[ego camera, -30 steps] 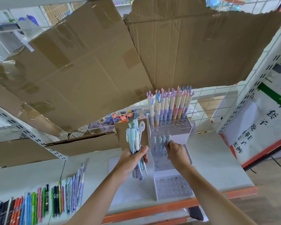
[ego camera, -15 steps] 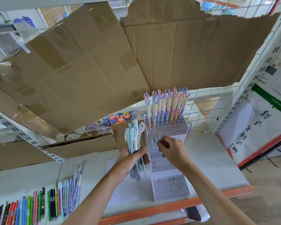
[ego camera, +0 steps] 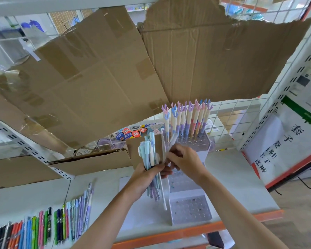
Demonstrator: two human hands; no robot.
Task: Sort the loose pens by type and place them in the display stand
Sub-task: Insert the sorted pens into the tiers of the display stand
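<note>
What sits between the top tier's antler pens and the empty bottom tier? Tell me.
The display stand's middle tier, largely hidden by the right hand pinching a pen beside the left hand's bundle, head view.

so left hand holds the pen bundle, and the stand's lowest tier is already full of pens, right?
Not quite. In the head view the left hand does hold the pen bundle, but the stand's lowest tier shows only empty holes; the standing pens are in the top tier.

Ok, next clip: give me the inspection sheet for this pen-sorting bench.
Surface: white shelf top, orange front edge.
Job's things: tiered display stand, top tier holds antler-topped pens, front tier's holes look empty; pen bundle.
Clutter: row of loose pens at left.
Hands: left hand grips the bundle; right hand pinches a pale pen.
Cables: nothing seen.
Surroundings: cardboard sheets, wire grid, printed sign.
</note>
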